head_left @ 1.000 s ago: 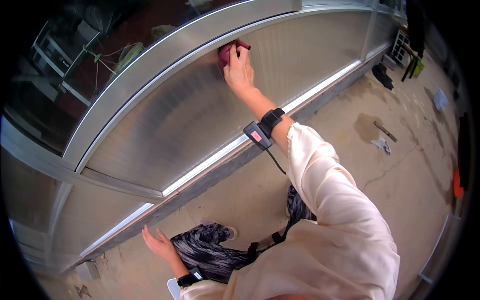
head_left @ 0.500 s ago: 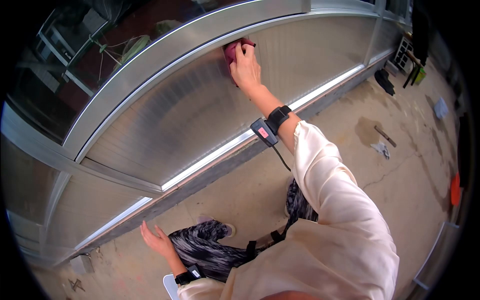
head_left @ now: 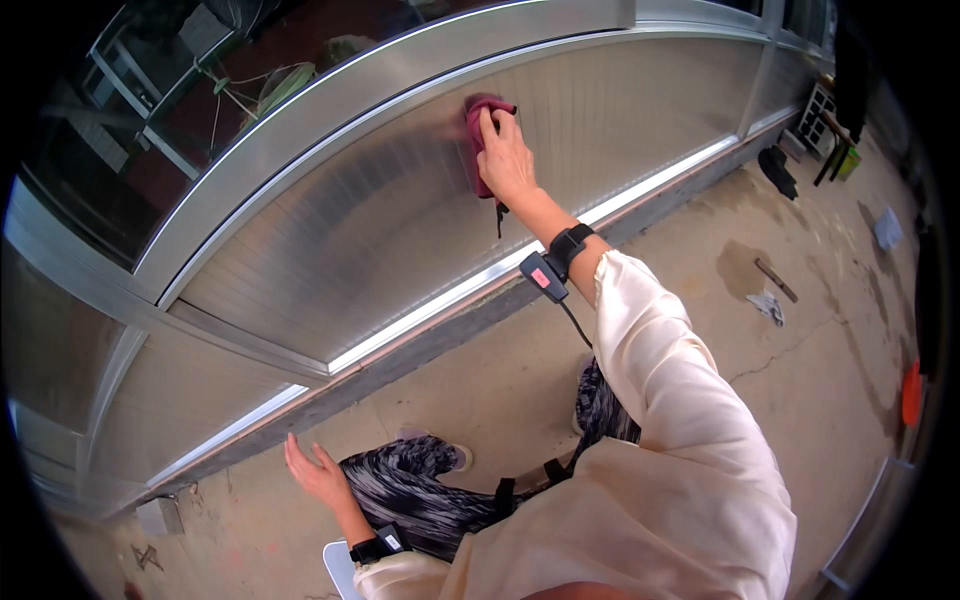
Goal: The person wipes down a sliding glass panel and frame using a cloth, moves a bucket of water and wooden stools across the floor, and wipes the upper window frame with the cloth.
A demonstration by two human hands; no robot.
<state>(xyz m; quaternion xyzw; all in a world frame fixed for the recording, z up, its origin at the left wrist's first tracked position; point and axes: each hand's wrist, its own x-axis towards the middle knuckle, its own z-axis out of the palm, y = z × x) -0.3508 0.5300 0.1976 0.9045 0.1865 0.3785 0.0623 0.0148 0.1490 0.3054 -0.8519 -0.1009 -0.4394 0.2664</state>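
Observation:
My right hand (head_left: 506,155) presses a dark red cloth (head_left: 478,148) against the ribbed translucent panel (head_left: 370,220), a little below the panel's upper metal frame (head_left: 400,103). Part of the cloth hangs down past my palm, with a dark strip dangling under it. My left hand (head_left: 318,474) is held low at the left, beside my knee, its fingers apart and nothing in it. The panel's lower metal rail (head_left: 430,303) runs beneath my right wrist.
On the concrete floor (head_left: 700,300) lie a stick (head_left: 776,280), a crumpled white scrap (head_left: 766,307) and a black item (head_left: 777,173). A small grey block (head_left: 160,516) sits by the wall at lower left. An orange object (head_left: 911,393) is at far right.
My right hand and the cloth have moved down the panel, away from the upper frame, and slightly right in view. My left hand has stayed nearly in place.

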